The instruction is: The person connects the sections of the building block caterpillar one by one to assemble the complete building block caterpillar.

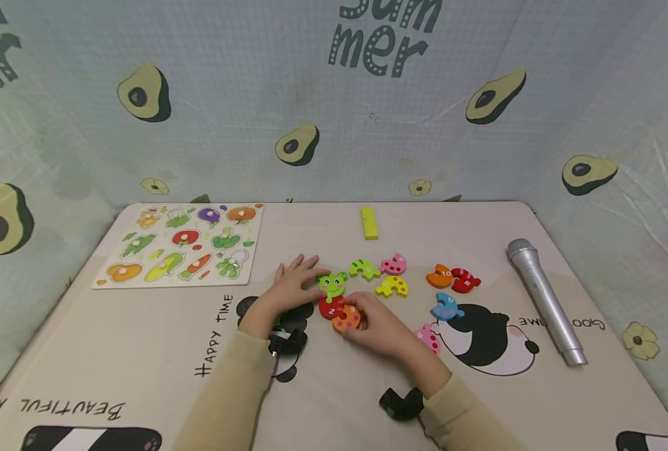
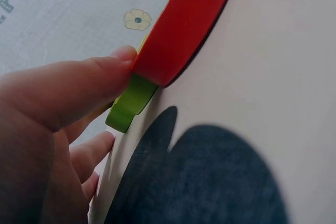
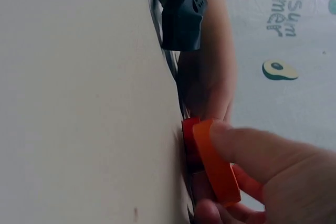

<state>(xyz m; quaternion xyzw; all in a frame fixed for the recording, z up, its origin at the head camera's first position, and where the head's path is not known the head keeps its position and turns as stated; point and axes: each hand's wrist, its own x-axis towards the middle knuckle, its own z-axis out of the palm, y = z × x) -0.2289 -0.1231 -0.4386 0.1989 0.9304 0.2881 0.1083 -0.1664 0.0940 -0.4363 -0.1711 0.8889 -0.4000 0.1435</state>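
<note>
My left hand [image 1: 289,289] holds the green frog-head block [image 1: 333,285] between thumb and index finger, the other fingers spread on the table. Against the frog head lies a red block [image 1: 329,307]; in the left wrist view the thumb tip sits where the green and red blocks [image 2: 184,30] meet. My right hand [image 1: 383,326] pinches an orange spotted block [image 1: 346,318] at the red one's lower right. From the right wrist, the orange block [image 3: 216,163] appears tilted, with the thumb on its near face and fingertips under its end.
Several coloured animal blocks lie to the right, including a yellow one [image 1: 392,286], a blue one [image 1: 447,307] and a pink one [image 1: 427,338]. A silver microphone [image 1: 547,304] lies far right. At back left is a vegetable picture board [image 1: 159,283]; a yellow bar [image 1: 370,223] lies at the back.
</note>
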